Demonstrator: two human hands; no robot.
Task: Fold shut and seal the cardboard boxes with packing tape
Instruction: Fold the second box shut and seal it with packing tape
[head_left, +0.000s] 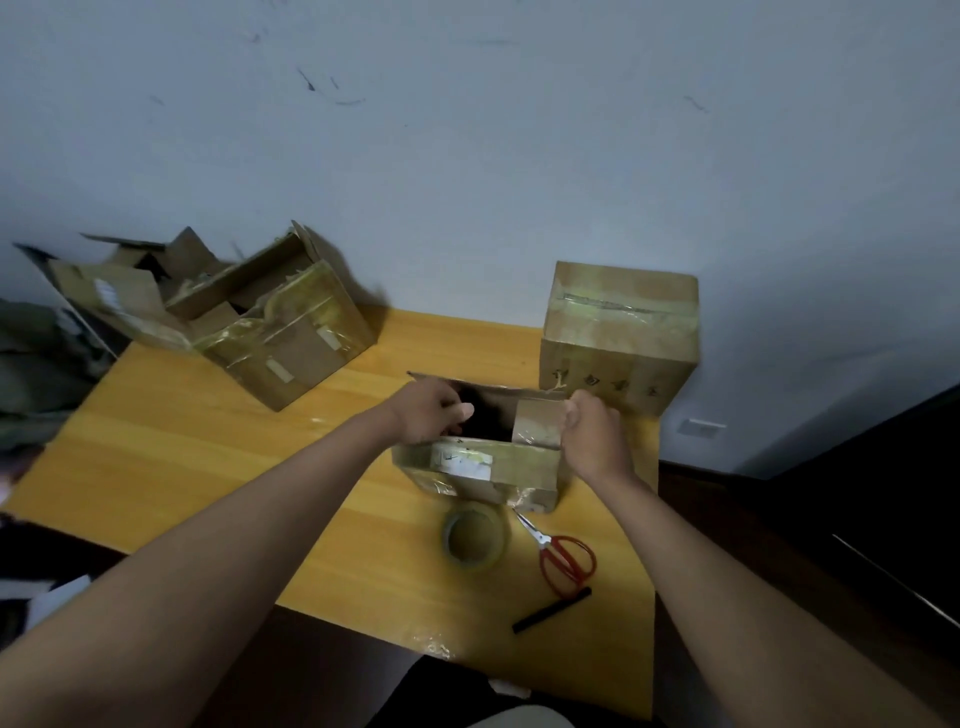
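Both hands grip flaps of the small open brown cardboard box at table centre. Right hand has fingers curled round the taped right-end flap, pinching it upright/half-folded. Left hand is curled on the left side of the opening, thumb out over the dark interior; looks like it holds the left/far flap edge, but the fingers are partly hidden inside, so exact hold is unclear.

Key relation: box's long axis runs left–right across the yellow wooden table, opening faces up, one hand at each end. Judgement: end flaps need to fold inward toward each other, w/ long side flaps going over after. Clear packing tape roll lies flat just in front of the box, nearer the right hand; red-handled scissors just right of the roll, black marker-like stick near the table's front edge.

Sealed taped cardboard box stands behind-right, prob. done. Heap of opened, crumpled cardboard boxes far left, well apart, not yet closed.

Hard to tell: box contents (interior black), near long flap's state, tape's free end.
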